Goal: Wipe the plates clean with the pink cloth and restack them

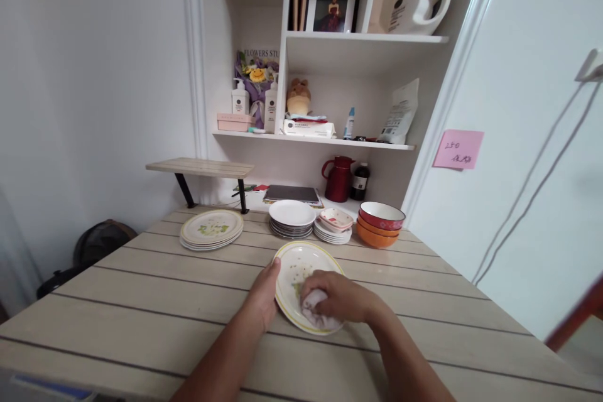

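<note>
A white plate with a yellow rim and a green printed pattern is in front of me, tilted above the wooden table. My left hand grips its left edge, thumb on the rim and the other fingers hidden behind it. Bunched in my right hand is a pale pinkish cloth, pressed on the lower right of the plate's face. Further left lies a stack of similar patterned plates.
Along the table's back stand a stack of white plates, small plates topped by a little dish, and stacked red and orange bowls. Behind them are a red jug and a dark bottle. A small raised shelf stands at the left.
</note>
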`<state>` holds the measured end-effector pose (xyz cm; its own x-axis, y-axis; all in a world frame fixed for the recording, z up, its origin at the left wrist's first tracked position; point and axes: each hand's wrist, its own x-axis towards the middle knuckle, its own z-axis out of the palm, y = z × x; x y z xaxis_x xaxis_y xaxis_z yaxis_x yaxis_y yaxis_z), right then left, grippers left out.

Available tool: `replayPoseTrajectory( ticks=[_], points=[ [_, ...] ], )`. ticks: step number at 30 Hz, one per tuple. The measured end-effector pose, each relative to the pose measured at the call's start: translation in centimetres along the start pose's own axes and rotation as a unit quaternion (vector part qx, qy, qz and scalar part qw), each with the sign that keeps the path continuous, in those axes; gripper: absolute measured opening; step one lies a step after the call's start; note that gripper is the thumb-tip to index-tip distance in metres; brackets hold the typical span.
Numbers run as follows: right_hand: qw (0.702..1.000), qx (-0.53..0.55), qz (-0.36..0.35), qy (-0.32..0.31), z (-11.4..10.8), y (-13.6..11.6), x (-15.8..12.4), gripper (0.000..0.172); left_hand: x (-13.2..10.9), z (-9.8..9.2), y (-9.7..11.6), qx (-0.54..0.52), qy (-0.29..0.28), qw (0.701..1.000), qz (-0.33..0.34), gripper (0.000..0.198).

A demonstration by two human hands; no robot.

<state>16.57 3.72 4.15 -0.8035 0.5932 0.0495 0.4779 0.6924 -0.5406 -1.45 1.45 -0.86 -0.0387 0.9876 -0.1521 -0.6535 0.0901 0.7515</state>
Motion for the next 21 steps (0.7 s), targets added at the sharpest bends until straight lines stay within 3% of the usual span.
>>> replayPoseTrajectory(
  ticks=[2, 4, 8, 11, 16, 21],
  points=[
    [0.998, 0.022, -0.037, 0.038, 1.1, -0.7, 1.2, 0.035, -0.1, 0.1, 0.2, -0.004, -0.020, 1.000, -0.010, 0.046],
    [0.994, 0.016, -0.026, 0.105, 2.2, -1.0, 2.7, 0.037, -0.1, 0.2, 0.4, 0.000, -0.037, 0.999, -0.023, 0.052],
    [0.976, -0.025, 0.034, 0.214, 2.9, -0.7, 4.9, 0.034, 0.0, 0.4, 0.2, 0.007, -0.049, 0.999, -0.023, 0.056],
    [0.959, -0.081, 0.100, 0.251, 2.3, 0.3, 5.4, 0.030, 0.1, 0.5, 0.0, 0.021, -0.044, 0.999, -0.005, 0.053],
    [0.931, -0.143, 0.228, 0.244, 0.5, 2.9, 4.1, 0.027, 0.1, 0.3, -0.1, 0.054, -0.014, 0.998, -0.003, 0.046],
    [0.919, -0.195, 0.309, 0.149, -1.1, 4.1, 1.8, 0.025, 0.4, -0.4, -0.2, 0.034, -0.008, 0.999, -0.024, 0.049]
  ],
)
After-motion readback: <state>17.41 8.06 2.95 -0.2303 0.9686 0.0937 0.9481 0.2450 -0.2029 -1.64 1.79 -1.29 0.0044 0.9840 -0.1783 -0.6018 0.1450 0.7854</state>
